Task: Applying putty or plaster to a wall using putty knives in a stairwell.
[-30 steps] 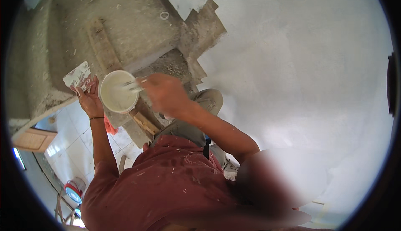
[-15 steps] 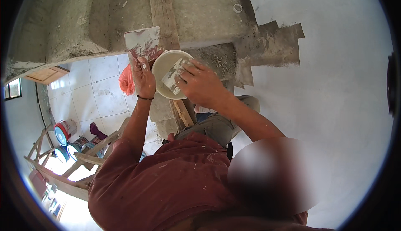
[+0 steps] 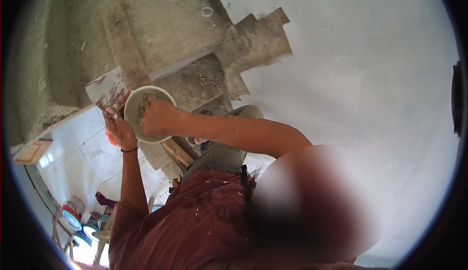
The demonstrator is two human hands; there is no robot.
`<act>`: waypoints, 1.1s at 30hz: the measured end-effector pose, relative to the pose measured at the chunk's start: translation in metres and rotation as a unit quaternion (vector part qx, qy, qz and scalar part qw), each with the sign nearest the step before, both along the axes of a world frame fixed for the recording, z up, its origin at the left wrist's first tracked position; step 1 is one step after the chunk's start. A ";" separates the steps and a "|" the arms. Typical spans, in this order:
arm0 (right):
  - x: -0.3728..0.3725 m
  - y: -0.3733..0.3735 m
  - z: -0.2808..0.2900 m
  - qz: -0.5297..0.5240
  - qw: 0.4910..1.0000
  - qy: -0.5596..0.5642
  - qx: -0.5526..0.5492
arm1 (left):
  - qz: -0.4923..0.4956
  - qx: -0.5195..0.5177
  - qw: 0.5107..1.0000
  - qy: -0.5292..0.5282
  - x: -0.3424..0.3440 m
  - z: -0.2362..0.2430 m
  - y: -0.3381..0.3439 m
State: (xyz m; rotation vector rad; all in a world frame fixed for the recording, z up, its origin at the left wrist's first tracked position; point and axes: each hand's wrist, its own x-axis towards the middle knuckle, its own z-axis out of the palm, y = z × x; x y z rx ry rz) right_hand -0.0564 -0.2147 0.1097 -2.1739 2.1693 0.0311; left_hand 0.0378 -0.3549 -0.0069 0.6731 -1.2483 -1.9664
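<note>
The white bucket point(image 3: 133, 120) stands between the two hands, its round mouth facing the camera, over the line of a worn wooden plank point(image 3: 118, 33) that runs slantwise across the concrete ledge point(image 3: 178, 23); whether the bucket rests on that plank or is held up cannot be told. The right hand point(image 3: 160, 118) is the nearer one: its fingers are down inside the rim, the forearm reaching in from the right, nearly level. That grip is curled, but what it closes on is hidden within the bucket, so I cannot tell whether it holds anything. The left hand point(image 3: 120, 130) is just beside the bucket's left wall, its grip narrow, pinching the lower end of a flat blade point(image 3: 107, 87) smeared white and dull red. The blade lies up and to the left of the bucket's mouth, its broad free edge pointing away from the wearer and its inner corner close by the rim; contact there is unclear. A small white ring point(image 3: 207, 16) lies near the ledge's right edge, toward the pale wall point(image 3: 365, 80). No brand, label or writing can be read on bucket or blade.
</note>
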 end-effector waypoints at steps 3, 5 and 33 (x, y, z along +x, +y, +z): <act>0.001 -0.006 0.004 -0.061 0.996 -0.065 0.024 | 0.006 -0.059 0.994 -0.089 0.001 0.007 -0.001; 0.000 -0.009 0.007 -0.103 0.989 -0.107 0.024 | 0.023 -0.196 0.978 0.074 -0.005 0.014 0.007; -0.017 0.131 0.039 -0.330 0.285 -0.847 -0.303 | 0.002 0.007 0.995 0.095 0.015 0.104 -0.027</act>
